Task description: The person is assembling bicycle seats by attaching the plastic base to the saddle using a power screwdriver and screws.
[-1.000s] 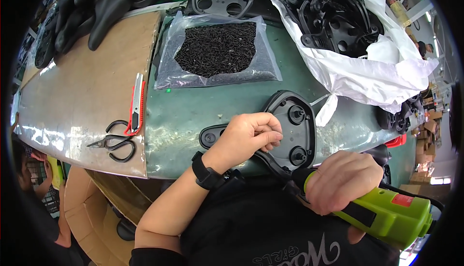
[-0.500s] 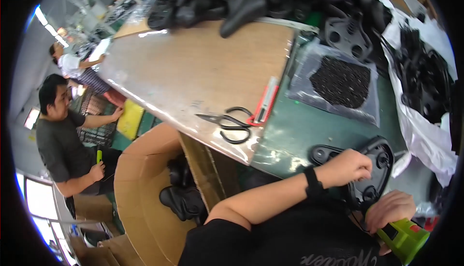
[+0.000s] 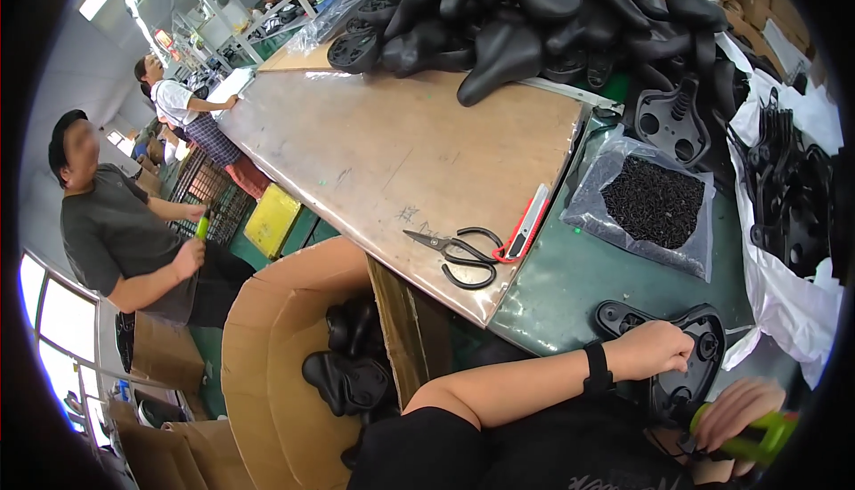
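A black bicycle saddle [image 3: 709,328] lies underside up at the near right of the green table. Over its middle is my left hand [image 3: 655,350], its fingers curled closed; whatever they pinch is too small to make out. My right hand [image 3: 737,412], smeared by motion, is wrapped round a lime-green power screwdriver [image 3: 768,441] beside the saddle's near, wide end. The tool's tip is hard to see against the dark clothing. Farther off, a clear plastic bag [image 3: 588,209] lies spread with many small black screws [image 3: 657,205] on it.
Black scissors [image 3: 454,254] and a red box cutter [image 3: 532,223] lie on the brown board. Saddles [image 3: 508,53] are heaped behind; a white sack [image 3: 770,312] of black parts stands right. A cardboard box [image 3: 267,338] holds more saddles. A co-worker [image 3: 134,232] holds a green tool at left.
The whole view has shifted, so the table and saddles sit lower and farther right. My right hand and the screwdriver have turned and blurred. The co-worker has brought both hands together round the green tool.
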A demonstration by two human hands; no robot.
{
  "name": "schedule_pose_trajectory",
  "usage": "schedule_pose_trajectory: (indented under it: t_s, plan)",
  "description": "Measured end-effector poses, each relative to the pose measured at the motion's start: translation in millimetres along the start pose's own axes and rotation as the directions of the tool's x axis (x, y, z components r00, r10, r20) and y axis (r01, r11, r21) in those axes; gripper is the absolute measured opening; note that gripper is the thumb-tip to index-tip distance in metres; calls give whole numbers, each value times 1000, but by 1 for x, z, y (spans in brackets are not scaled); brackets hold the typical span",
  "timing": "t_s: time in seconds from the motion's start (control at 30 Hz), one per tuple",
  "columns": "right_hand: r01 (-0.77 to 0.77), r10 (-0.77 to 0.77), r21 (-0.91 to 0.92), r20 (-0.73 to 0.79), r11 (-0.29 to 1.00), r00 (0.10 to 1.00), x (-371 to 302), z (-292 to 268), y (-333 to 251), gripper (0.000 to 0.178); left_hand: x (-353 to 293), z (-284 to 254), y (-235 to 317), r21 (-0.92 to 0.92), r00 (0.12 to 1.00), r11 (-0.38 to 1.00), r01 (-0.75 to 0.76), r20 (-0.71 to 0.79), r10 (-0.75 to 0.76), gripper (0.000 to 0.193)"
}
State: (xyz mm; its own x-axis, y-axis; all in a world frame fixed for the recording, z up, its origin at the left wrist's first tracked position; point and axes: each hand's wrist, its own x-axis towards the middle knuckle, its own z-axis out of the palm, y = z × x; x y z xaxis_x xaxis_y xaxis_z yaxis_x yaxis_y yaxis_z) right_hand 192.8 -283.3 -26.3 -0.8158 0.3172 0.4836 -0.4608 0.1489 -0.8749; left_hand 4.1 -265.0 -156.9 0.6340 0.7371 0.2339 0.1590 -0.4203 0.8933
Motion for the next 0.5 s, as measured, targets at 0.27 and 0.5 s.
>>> schedule_pose_trajectory:
  t_s: [0.27, 0.5]
  plan:
    - [37, -43, -231, -20, 972, 999, 25, 20, -9, 50, -3, 6, 3, 127, 995, 987, -102, 30, 99, 24]
    - [54, -38, -297, 60, 953, 997, 26, 31, -7, 44, -7, 14, 3, 236, 978, 949, -208, 34, 206, 22]
